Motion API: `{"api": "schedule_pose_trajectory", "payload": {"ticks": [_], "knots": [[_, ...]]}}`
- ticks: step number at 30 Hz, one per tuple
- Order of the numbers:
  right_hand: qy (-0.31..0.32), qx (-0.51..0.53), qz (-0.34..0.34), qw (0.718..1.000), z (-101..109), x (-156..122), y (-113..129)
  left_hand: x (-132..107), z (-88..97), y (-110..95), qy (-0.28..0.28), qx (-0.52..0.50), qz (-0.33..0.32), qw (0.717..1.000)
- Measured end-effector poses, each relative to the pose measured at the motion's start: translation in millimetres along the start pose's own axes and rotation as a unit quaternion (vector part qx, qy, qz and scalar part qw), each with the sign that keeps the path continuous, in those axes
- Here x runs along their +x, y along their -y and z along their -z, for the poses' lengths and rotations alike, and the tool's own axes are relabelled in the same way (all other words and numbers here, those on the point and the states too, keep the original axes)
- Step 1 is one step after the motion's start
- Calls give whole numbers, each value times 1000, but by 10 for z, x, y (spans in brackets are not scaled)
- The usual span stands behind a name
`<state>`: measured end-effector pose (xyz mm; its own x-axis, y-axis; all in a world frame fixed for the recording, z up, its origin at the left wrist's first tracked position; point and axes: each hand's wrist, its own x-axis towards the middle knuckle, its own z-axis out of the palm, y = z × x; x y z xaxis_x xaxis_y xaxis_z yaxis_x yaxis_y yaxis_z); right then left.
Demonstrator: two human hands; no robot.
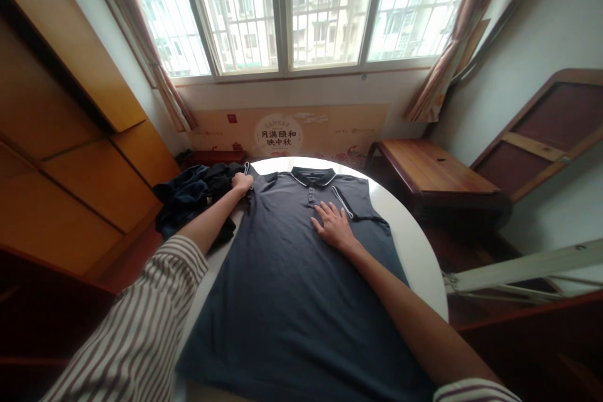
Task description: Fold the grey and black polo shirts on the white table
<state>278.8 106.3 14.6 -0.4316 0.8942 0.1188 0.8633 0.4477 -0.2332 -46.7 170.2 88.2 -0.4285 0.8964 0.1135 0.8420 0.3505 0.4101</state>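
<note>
A dark grey-blue polo shirt [301, 289] lies spread on a round white table [426, 264], its black collar with white trim toward the window. My left hand [242, 184] is closed on the shirt's sleeve at the left, where a white-edged cuff shows beside the fingers. On the shirt's chest, just below the buttons, my right hand [333, 225] rests flat with fingers spread. The right sleeve is folded inward over the body, and its white-trimmed cuff lies by my right fingertips.
A heap of dark clothes [183, 198] sits at the table's left edge. Beyond the table stand a wooden side table [438, 166] on the right and a printed panel [348, 125] under the window. Wooden cabinets [89, 182] line the left; a pale beam [518, 269] juts in from the right.
</note>
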Motion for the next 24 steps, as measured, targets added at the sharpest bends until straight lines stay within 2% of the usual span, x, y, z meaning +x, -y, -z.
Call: {"api": "schedule_pose_trajectory", "payload": {"ticks": [3,5,8,11,14,19,24], "knots": [[-2,-2,-1,1000,0,-3,7,-122,-63,-117,-30,33,7,999],[-3,-2,1,1000,3,-6,10,-251,-184,-263,-38,43,-30,998],[-6,0,1,1000,6,-8,14,-451,-427,-484,0,50,-94,994],[-9,1,2,1000,5,-10,13,-525,-607,-619,61,66,-119,989],[-8,1,5,1000,-1,-13,7,-382,-604,-633,66,79,-113,988],[-8,4,6,1000,-16,-9,-4,75,-418,-470,9,80,-58,995],[-8,8,5,1000,-22,-5,-9,349,-484,-334,39,61,-7,997]]}}
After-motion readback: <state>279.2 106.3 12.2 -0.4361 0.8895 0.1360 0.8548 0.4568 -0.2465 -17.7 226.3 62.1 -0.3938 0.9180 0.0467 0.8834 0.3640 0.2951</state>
